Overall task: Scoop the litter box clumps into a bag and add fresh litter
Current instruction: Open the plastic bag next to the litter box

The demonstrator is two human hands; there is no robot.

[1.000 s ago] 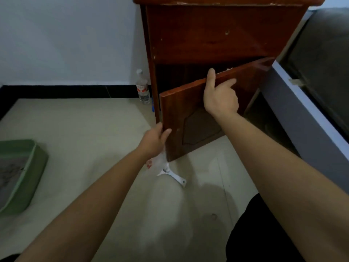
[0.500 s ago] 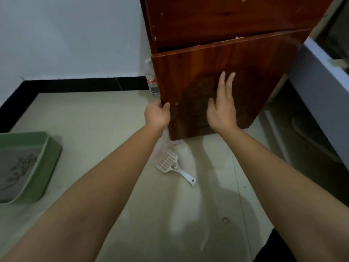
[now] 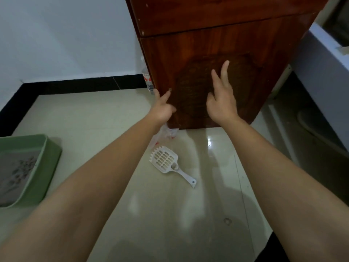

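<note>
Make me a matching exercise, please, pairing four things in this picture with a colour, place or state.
Things:
1. litter box
2. scoop
3. cabinet door
4. bottle

Descriptions:
A. white, lying flat
B. brown, shut, right hand flat on it
C. green, at the left edge
D. clear, mostly hidden

Pairs: 1-C, 2-A, 3-B, 4-D

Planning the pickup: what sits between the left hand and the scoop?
A crumpled clear plastic bag, just below the left hand and above the scoop, head view.
</note>
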